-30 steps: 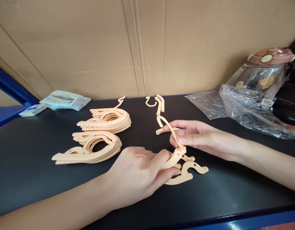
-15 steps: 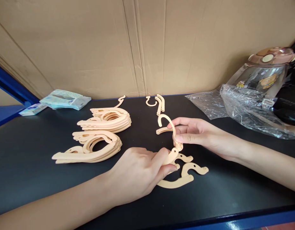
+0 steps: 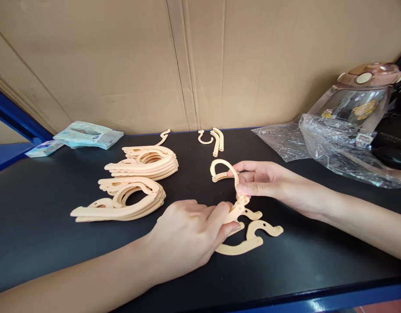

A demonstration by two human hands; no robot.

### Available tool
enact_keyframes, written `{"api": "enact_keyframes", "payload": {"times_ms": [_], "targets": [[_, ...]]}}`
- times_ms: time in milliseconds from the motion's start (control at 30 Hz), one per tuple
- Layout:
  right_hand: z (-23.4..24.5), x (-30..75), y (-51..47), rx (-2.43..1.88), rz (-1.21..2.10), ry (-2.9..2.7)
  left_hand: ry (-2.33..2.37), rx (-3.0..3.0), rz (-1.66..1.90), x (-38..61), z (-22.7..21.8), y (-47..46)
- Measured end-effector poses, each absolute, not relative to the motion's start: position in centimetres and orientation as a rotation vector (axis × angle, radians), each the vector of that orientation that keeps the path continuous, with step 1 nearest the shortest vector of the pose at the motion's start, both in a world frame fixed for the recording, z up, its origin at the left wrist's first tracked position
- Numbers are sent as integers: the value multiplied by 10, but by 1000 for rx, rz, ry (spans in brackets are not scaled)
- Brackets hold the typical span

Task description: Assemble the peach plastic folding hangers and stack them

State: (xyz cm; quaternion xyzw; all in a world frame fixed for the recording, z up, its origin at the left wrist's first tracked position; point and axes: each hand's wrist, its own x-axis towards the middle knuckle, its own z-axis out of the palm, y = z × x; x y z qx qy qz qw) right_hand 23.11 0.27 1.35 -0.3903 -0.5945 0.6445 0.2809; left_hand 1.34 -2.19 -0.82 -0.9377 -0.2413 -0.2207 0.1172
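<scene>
My left hand (image 3: 187,237) is closed on a curved beige plastic hanger arm (image 3: 233,214) near the table's front middle. My right hand (image 3: 269,182) pinches a beige hook piece (image 3: 224,167) whose lower end meets that arm at a joint between my hands. Under the hands lie loose beige hanger pieces (image 3: 249,239) on the black table (image 3: 40,243). Two stacks of finished beige hangers (image 3: 135,182) lie to the left of my hands.
A few small beige parts (image 3: 213,139) lie at the back by the cardboard wall (image 3: 187,61). Crumpled clear plastic bags (image 3: 331,143) and a clear bottle with a brown lid (image 3: 360,93) are at the right. Blue tissue packs (image 3: 86,135) lie at the back left.
My right hand has swung the hook piece upright and drawn its lower end to the arm in my left hand. A loose piece under the hands shifted slightly.
</scene>
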Motion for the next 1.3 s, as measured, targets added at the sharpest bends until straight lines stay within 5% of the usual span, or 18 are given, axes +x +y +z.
{"api": "enact_keyframes", "payload": {"times_ms": [700, 1300], "targets": [[11, 229, 0, -1046, 1425, -1641, -822, -2691, -595, 15, -12, -22], [11, 231, 2, -981, 1599, -1599, -832, -2750, -600, 14, -12, -22]]}}
